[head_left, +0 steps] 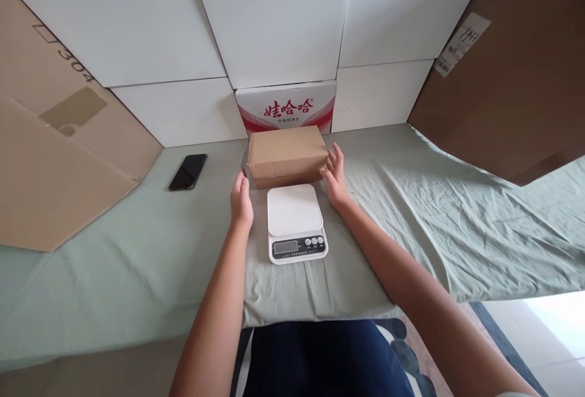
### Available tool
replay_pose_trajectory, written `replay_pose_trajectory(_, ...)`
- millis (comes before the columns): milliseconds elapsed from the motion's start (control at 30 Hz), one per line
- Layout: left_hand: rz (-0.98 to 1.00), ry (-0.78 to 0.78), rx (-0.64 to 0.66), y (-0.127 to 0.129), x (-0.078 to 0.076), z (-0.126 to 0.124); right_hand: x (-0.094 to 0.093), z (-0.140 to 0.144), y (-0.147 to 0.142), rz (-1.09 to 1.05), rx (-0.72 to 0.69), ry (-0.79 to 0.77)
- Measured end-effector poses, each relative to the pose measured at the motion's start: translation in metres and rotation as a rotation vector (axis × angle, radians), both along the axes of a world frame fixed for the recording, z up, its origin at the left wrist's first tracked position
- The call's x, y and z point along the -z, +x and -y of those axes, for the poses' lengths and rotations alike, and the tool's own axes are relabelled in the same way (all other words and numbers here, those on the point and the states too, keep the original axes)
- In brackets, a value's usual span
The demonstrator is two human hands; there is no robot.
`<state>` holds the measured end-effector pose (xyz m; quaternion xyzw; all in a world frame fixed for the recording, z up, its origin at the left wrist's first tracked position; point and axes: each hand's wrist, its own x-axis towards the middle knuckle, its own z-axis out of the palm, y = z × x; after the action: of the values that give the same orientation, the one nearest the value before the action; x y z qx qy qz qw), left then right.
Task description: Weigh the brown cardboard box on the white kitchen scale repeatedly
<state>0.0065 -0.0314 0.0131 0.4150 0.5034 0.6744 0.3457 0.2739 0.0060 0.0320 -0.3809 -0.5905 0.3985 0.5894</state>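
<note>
A closed brown cardboard box point(287, 152) lies on the green cloth, just behind a white kitchen scale point(295, 211). The scale has a dark display and several round buttons along its front. My left hand point(241, 201) is at the box's front left corner, its fingers stretched forward and apart from the scale. At the right end of the box is my right hand point(336, 176), fingers spread, with the thumb close to the front corner. Whether either hand touches the box I cannot tell. Nothing lies on the scale's plate.
A black smartphone point(188, 172) rests to the left on the cloth point(201, 245). Behind the brown box stands a red and white printed carton point(287, 106) against white panels point(274, 25). Large cardboard sheets flank the table at left point(68, 141) and right point(512, 92).
</note>
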Motion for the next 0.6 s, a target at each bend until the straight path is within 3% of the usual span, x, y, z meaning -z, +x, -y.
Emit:
replay_pose_trajectory(100, 0.095, -0.026, -0.088, -0.015, -0.008, 0.001, 0.005, -0.005, 0.014, -0.013, 0.097, -0.020)
replay_pose_trajectory(233, 0.135, -0.020, -0.119, -0.025, -0.014, 0.005, 0.013, -0.009, 0.026, 0.002, 0.117, -0.090)
replay_pose_trajectory(433, 0.120, -0.038, -0.078, -0.012, -0.013, 0.005, 0.019, -0.012, 0.022, 0.040, 0.065, -0.024)
replay_pose_trajectory(600, 0.107, -0.072, -0.005, 0.000, -0.010, 0.005, 0.015, -0.010, 0.020, 0.011, 0.001, -0.078)
